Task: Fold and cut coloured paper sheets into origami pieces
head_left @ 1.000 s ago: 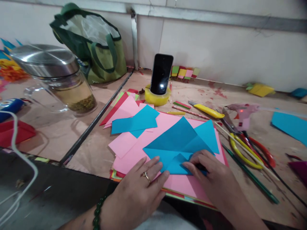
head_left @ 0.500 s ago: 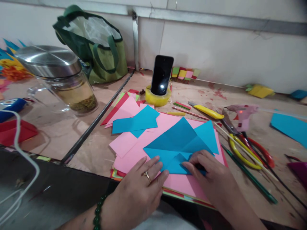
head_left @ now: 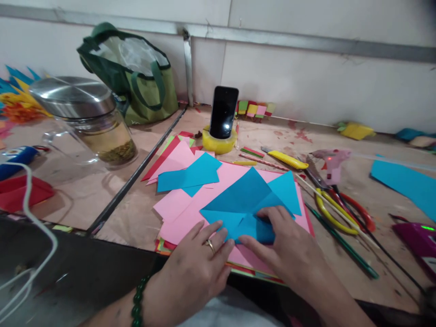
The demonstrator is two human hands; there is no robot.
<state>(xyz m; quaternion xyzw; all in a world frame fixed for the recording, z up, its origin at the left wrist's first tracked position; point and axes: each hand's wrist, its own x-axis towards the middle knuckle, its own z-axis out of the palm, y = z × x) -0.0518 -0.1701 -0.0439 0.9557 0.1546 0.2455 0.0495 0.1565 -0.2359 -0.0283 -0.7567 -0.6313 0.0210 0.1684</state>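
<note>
A folded sheet of blue paper [head_left: 247,193] lies on a stack of pink paper [head_left: 190,222], its top corner pointing away from me. Its lower part is creased and turned over. My left hand [head_left: 200,259], with a ring and a green bead bracelet, rests flat with fingers stretched on the paper's lower left edge. My right hand [head_left: 286,240] grips the folded lower right part, thumb at the near edge and fingers curled over the top. The right fingertips and the corner beneath are partly hidden. Behind the sheet lie a blue triangle [head_left: 289,193] and blue cut pieces [head_left: 190,175].
A phone [head_left: 224,112] leans in a yellow tape roll [head_left: 220,141]. To the right lie a yellow cutter [head_left: 288,160], scissors [head_left: 323,211], a pink glue gun [head_left: 332,161] and a green pencil [head_left: 344,243]. A glass tea jug [head_left: 102,141] and green bag [head_left: 150,91] stand left.
My right hand has shifted left along the blue paper, and its thumb now sits at the near edge. The small raised flap is flatter. The camera view has moved slightly.
</note>
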